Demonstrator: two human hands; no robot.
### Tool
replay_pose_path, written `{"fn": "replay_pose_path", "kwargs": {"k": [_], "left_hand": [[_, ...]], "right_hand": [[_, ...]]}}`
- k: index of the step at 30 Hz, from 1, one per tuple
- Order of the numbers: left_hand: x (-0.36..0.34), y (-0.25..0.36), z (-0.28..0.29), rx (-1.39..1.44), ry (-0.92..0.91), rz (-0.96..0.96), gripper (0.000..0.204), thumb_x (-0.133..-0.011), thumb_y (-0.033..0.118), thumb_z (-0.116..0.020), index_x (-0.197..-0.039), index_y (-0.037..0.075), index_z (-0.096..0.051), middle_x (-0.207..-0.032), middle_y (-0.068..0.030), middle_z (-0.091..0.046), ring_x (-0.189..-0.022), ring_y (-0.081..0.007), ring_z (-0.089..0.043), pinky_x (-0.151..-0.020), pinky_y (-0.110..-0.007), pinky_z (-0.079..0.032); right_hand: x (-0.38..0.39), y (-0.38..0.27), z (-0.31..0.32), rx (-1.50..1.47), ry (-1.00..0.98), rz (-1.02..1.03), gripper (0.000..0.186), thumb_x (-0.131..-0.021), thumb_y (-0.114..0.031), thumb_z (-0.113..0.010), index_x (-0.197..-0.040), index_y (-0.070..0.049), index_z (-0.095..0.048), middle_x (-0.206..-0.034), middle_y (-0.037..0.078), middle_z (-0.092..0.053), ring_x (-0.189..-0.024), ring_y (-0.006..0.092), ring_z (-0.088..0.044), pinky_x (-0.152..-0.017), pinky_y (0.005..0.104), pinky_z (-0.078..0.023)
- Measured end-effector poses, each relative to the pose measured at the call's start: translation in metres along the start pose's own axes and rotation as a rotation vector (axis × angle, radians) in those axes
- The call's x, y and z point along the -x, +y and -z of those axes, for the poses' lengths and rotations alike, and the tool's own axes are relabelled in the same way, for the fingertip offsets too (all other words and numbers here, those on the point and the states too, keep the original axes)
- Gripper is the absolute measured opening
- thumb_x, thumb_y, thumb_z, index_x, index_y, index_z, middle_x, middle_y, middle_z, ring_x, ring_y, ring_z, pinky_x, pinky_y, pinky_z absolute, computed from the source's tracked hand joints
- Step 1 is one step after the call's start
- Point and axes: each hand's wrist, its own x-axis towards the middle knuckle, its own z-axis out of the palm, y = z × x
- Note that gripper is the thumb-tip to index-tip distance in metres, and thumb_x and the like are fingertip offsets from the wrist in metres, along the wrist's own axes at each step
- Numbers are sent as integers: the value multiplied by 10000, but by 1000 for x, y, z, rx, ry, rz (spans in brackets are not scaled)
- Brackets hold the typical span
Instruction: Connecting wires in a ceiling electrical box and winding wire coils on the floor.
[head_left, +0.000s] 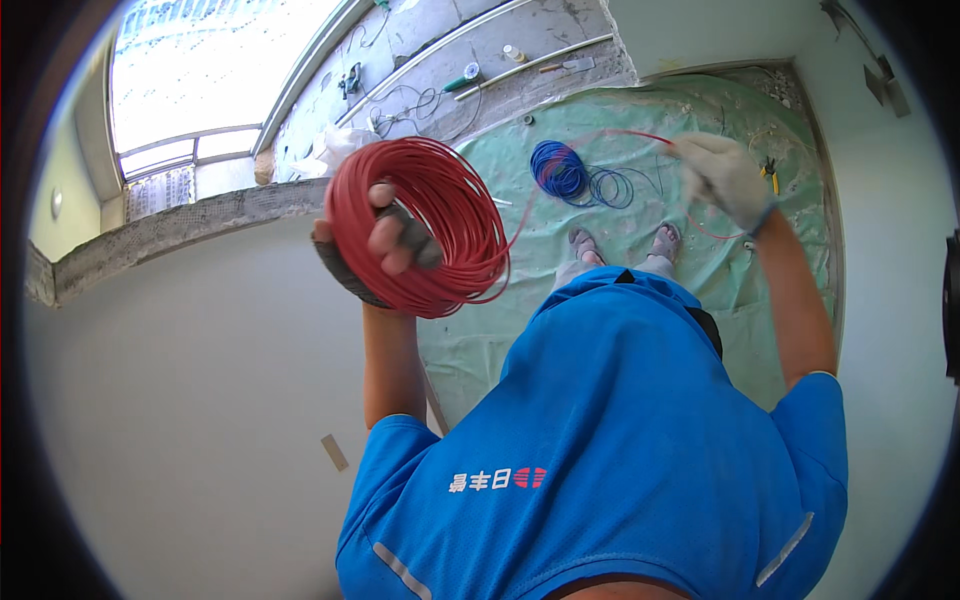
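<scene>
Below the red coil [466,222], blue wire [554,174] lies on green sheeting [480,360].

Daylight glares through the window [190,75]; edges bend, corners blacken; hands [724,182] seem slightly motion-blurred.

Head view: wide fisheye worn on the head, looking steeply down, upright
Shirt [620,400]: nearest, seen from above, across the lower middle
Left hand [390,240], right hand [728,180]: at arm's reach, ahead of the shirt
Feet [583,243]: farther, below
Window [185,70]: well off, upper left, edges bending
</scene>
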Motion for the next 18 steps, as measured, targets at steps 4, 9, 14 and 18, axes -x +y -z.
{"fn": "replay_pose_path", "kwargs": {"k": [4, 9, 14, 18], "left_hand": [[-3, -46, -31, -294, 781, -105, 954, -896, 579, -534, -1514, -49, -168, -1549, -277, -260, -1416, -408, -326, -1147, -525, -300], [9, -67, -23, -420, 925, -247, 941, -897, 578, -537, -1512, -41, -186, -1528, -260, -323, -1409, -389, -348, -1170, -499, -283], [27, -73, -10, -210, 854, -446, 736, -942, 480, -519, -1417, -60, -363, -1339, -219, -558, -1278, -363, -507, -1136, -473, -347], [27, -73, -12, -284, 949, -465, 648, -946, 461, -526, -1319, -60, -427, -1129, -126, -624, -1093, -294, -591, -1055, -432, -423]], "right_hand": [[-26, -35, -118, 45, -72, 525, 223, -988, -170, -558, -1087, -4, -670, -684, 9, -611, -601, 95, -554, -544, 270, -464], [-23, -25, -170, 414, -83, 733, 138, -938, -166, -634, -971, -38, -673, -783, 122, -664, -685, 261, -646, -631, 342, -530], [-31, -19, -167, 530, -89, 887, 160, -907, -217, -663, -896, -59, -637, -773, 150, -624, -710, 342, -634, -632, 400, -522], [-47, 17, -149, 472, -98, 932, 111, -876, -158, -660, -927, -67, -623, -791, 138, -622, -735, 344, -625, -661, 418, -510]]}}
